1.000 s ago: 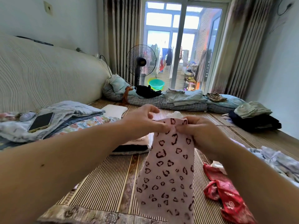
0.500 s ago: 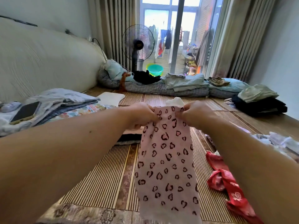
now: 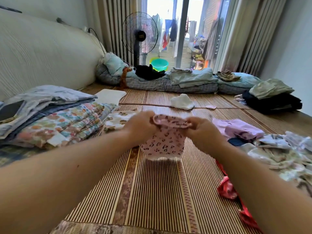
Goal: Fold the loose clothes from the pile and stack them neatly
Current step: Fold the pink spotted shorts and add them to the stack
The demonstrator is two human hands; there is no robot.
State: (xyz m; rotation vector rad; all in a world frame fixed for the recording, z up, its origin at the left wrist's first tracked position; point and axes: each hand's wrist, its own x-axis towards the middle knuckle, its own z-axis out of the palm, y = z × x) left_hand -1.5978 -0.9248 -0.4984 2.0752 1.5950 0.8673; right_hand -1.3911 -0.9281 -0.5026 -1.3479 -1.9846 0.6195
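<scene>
Holding the pink cloth point(image 3: 163, 144) up over the mat point(image 3: 152, 191), at the centre of the view. Pinching the left end of its doubled-over top edge with the left hand point(image 3: 140, 125), fingers curled round the fabric. Gripping the right end the same way with the right hand point(image 3: 202, 130), thumb and fingers closed on the fold. Keeping that top edge running left to right between the two hands, nearly level, with the hands close together. Letting the rest hang straight down from the fold, heart print facing the camera, white hem pointing at the mat; hovering just above it or brushing it, cannot tell which. Working between a folded stack point(image 3: 59, 120) on the left and a loose pile point(image 3: 278, 152) on the right. Reaching over a red cloth point(image 3: 226, 188) crumpled on the mat beneath the right forearm. Facing a purple garment point(image 3: 241, 129) just beyond the right hand, a white cloth point(image 3: 183, 101) farther off on the mat, and a fan point(image 3: 139, 33) by the window.
</scene>
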